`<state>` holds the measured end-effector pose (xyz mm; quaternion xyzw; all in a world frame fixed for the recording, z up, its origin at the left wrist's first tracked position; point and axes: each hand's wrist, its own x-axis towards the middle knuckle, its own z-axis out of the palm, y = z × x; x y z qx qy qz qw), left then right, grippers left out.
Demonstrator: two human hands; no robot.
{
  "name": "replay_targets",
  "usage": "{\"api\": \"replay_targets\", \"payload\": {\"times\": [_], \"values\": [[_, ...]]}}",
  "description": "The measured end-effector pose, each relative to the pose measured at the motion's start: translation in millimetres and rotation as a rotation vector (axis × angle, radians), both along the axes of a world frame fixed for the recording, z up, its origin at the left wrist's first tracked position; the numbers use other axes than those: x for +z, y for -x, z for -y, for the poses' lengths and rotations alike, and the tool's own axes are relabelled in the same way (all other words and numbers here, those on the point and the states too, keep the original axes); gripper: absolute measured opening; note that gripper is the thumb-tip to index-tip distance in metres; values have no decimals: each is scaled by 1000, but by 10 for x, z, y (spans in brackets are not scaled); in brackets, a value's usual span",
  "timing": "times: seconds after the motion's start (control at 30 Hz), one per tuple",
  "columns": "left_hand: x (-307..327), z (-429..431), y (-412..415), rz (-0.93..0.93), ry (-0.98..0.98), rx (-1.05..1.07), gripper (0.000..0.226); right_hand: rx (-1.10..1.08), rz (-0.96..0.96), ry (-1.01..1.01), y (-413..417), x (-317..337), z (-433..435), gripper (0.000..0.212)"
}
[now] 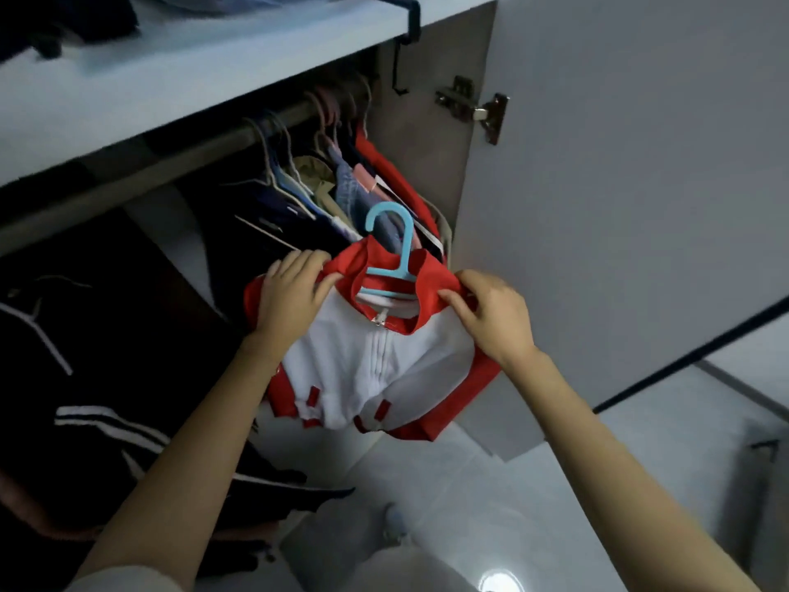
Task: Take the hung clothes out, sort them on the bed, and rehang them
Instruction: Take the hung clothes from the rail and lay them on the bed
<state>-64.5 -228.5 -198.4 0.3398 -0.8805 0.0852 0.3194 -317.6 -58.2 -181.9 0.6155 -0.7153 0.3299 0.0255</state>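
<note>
A small red-and-white zip jacket (375, 369) hangs on a light blue plastic hanger (395, 254) in front of the open wardrobe. My left hand (290, 292) grips the jacket's left shoulder. My right hand (491, 314) pinches the red collar at the right shoulder. The hanger's hook is free, below and in front of the grey rail (170, 164). Several garments on hangers (333, 185) crowd the rail's right end behind the jacket.
The wardrobe door (619, 185) stands open at the right, with a metal hinge (482, 108). A pale shelf (192, 70) runs above the rail. Dark clothes with white stripes (111, 425) lie at the lower left. Pale tiled floor (491, 484) lies below.
</note>
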Motion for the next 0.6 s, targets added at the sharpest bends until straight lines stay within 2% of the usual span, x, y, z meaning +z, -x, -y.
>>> {"api": "replay_targets", "payload": {"times": [0.13,0.23,0.33,0.5,0.6], "values": [[-69,-537,566,191,206,-129,30,-114,62,-49,139,-101,-612,48],[-127,-1046,992,248,236,-182,27,-257,59,-73,365,-172,-1174,46],[-191,-1612,1415,216,194,-265,30,-364,67,-85,678,-234,-1797,40],[-281,-2574,2043,132,40,-445,30,-491,277,-164,1021,-280,-2907,44],[-336,-3133,2390,97,-70,-560,33,-622,255,-164,1166,-231,-3583,41]]}}
